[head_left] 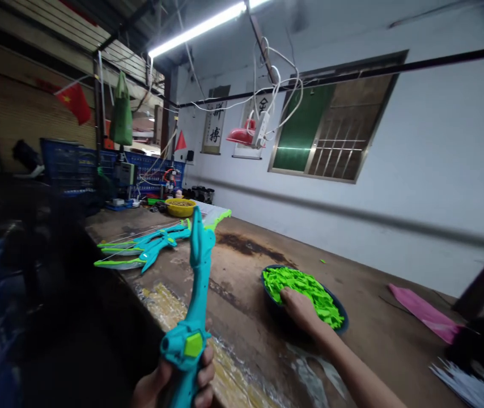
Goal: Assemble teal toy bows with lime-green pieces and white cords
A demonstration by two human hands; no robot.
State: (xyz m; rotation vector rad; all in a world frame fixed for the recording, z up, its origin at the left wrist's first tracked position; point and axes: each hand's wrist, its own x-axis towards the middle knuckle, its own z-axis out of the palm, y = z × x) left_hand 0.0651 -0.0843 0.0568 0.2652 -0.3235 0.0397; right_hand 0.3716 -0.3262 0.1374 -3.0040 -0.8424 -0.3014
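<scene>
Long wooden workbench is running along the white wall, its top stained and worn. At the far end, finished teal-and-green toy bows are lying flat in a loose pile, with a yellow bowl behind them. A pink sheet is lying off to the right, well apart from the hands.

Dark bowl is sitting mid-bench, heaped with small bright green plastic pieces.

Left hand is gripping a teal toy bow piece low on its handle, fingers wrapped tight around it, the limb pointing up and away. A green insert is already sitting in the handle just above the fingers.

Right hand is resting palm-down on the near side of the green heap, fingers buried among the pieces; cannot tell whether they are pinching one or lying loose.

Judgement: doing this well likely means picking out a single piece rather than a clump, and keeping the bow steady and turned so its socket is facing the hand. Pieces spilling over the rim look like the main risk.
</scene>
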